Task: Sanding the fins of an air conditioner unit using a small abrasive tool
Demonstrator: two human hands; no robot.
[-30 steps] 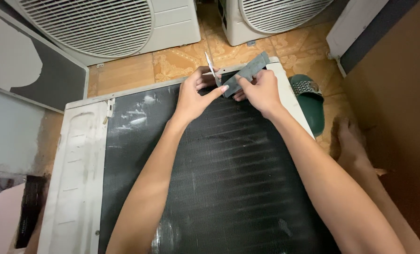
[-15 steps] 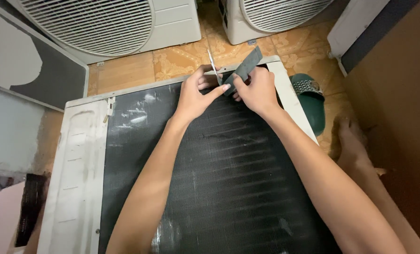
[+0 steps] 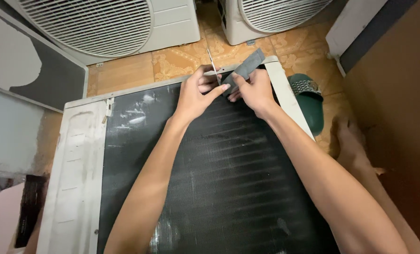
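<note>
My left hand (image 3: 196,96) pinches the scissors (image 3: 213,66), my right hand (image 3: 253,91) grips the grey strip (image 3: 247,66) at the black grille's (image 3: 210,178) top edge, and I could nick a finger.

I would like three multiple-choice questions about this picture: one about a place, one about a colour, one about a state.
1. Where is the sandal?
A. on the floor, right of the unit
B. on the coil
C. in the left hand

2. What colour is the strip?
A. red
B. grey
C. yellow

3. How is the right hand?
A. open and flat
B. out of view
C. pinching the strip

Answers:
1 A, it lies on the tiles beside the unit's white frame.
2 B, it is grey against the orange tiles.
3 C, its fingers close on the strip's lower end, beside the left hand holding scissors.
</note>
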